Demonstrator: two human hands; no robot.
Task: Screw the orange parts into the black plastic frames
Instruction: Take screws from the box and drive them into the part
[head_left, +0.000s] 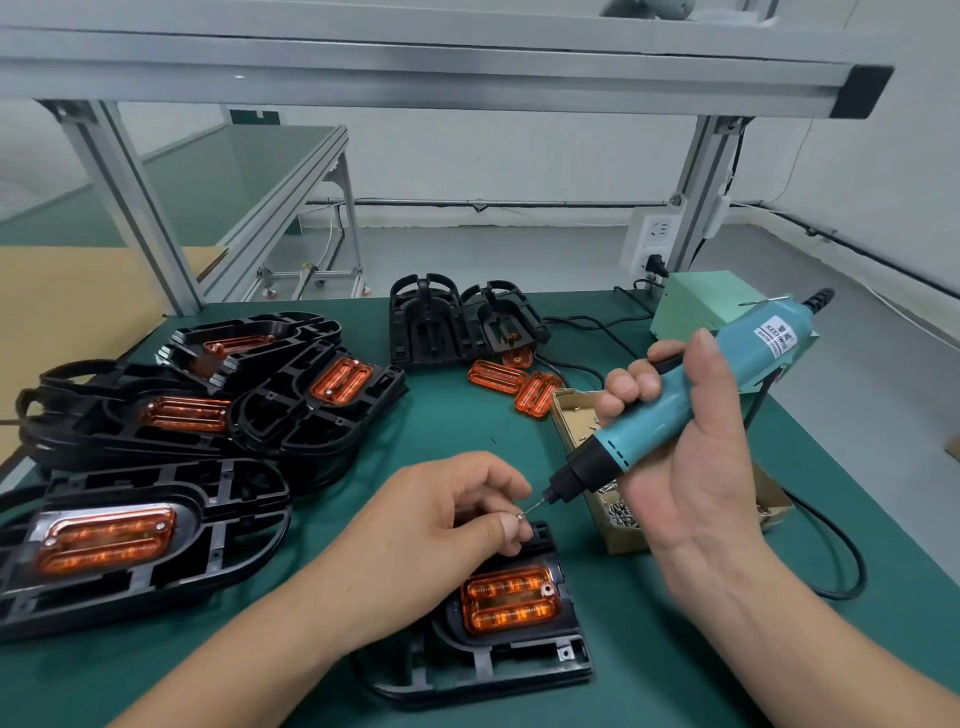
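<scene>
Counter stock as I am viewing it remotely. Left hand (447, 514), lower centre of the frame: pinching a small screw (521, 515) between thumb and forefinger, the screw sitting at the tip of the driver bit. Right hand (696, 467), right of centre: gripping a teal electric screwdriver (675, 410), which is tilting with its bit pointing down to the left. Black frame (488, 670), bottom centre, lying flat on the green counter (447, 426) just below the left hand: carrying one orange part (511, 600) seated in its recess. Large frame (218, 525), lower left: lying flat and holding its own orange insert. Stack of black frames (291, 431), left of centre: overlapping one another, several showing orange inserts. Two upright frames (415, 322), upper centre: standing side by side at the counter's far edge. Two loose orange parts (496, 375): lying just in front of them. Cardboard box (563, 410), partly hidden behind the right hand: holding small screws. Pale green power unit (696, 301), upper right: sitting behind the driver, black cables trailing over the counter.
</scene>
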